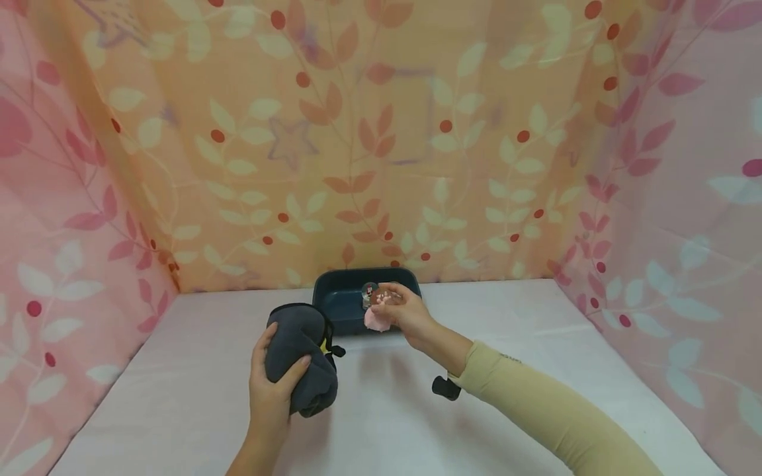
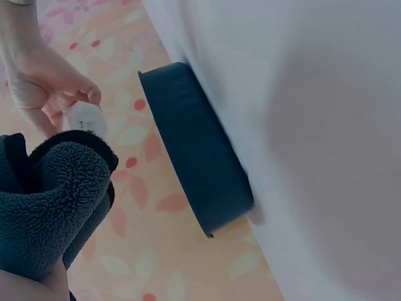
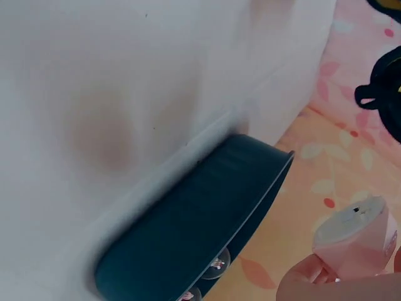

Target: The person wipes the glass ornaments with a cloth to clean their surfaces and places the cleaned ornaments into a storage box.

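Note:
My left hand (image 1: 270,390) grips a dark grey fleece bundle (image 1: 300,357) with black edging and a small black loop; its exact kind cannot be told. Over the near right part of a dark blue tray (image 1: 340,325), my right hand (image 1: 411,317) pinches a snow globe with a pink faceted base (image 1: 377,320). The base's white underside (image 3: 348,229) shows in the right wrist view, with a small dark mark on it. Inside the tray a clear globe (image 3: 217,264) with a tiny pinkish figure is visible, and part of another (image 3: 190,295).
A white cloth (image 1: 369,423) covers the table. The tray stands at its back edge, against an orange leaf-patterned curtain (image 1: 369,165). Pink patterned curtains (image 1: 684,218) enclose both sides. A black device (image 1: 446,388) hangs at my right wrist.

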A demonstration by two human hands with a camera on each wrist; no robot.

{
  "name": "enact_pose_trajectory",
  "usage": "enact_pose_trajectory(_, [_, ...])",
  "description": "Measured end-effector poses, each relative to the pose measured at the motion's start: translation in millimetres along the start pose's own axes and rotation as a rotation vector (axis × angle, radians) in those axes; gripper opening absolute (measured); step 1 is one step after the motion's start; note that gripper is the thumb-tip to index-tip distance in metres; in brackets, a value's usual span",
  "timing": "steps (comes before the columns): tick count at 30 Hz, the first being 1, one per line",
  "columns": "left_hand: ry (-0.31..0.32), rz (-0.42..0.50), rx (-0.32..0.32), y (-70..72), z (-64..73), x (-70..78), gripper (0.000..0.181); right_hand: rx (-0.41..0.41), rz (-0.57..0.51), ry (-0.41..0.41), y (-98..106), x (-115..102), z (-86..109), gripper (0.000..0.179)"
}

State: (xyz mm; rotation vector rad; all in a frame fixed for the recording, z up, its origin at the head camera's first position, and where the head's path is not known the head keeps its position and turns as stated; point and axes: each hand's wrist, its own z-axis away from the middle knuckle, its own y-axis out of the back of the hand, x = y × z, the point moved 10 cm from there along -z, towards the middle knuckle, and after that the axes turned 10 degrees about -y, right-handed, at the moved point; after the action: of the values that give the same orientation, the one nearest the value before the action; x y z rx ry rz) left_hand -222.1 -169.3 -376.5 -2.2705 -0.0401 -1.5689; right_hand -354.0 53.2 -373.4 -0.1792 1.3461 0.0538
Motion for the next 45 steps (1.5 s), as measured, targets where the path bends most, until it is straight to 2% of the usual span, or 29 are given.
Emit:
enact_pose_trajectory(6, [-0.008,-0.015,0.001,5.7,-6.3,-1.5,0.074,-0.007,0.004,0.019,-8,0,-18.7,0.052])
enact_pose_trajectory(17, [0.020,-0.081,0.008,13.7,-4.8,-12.6,0.075,0.031,0.101,0.021,-27,11,-60.9,0.058])
enact_pose_trajectory(21, [0.016,-0.071,0.016,13.6,-3.9,-13.0,0.074,0.046,0.069,0.005,-31,17,-80.1,0.064])
enact_pose_trajectory(26, [0.045,-0.051,0.013,10.4,-3.7,-15.2,0.074,0.075,0.093,0.002,-33,22,-99.1,0.058])
enact_pose_trajectory(31, [0.088,-0.063,0.034,13.0,-4.7,-19.0,0.075,0.099,0.122,0.023,-40,27,-107.2,0.054])
enact_pose_trajectory(37, [0.094,-0.087,0.029,16.3,-5.5,-21.2,0.076,0.146,0.131,-0.010,-52,41,-114.6,0.052])
enact_pose_trajectory(41, [0.092,-0.088,0.031,19.3,-6.8,-19.2,0.075,0.162,0.179,-0.001,-65,44,-123.9,0.047])
enact_pose_trajectory(45, [0.089,-0.096,0.026,20.7,-8.2,-17.0,0.074,0.246,0.243,-0.012,-66,46,-134.8,0.048])
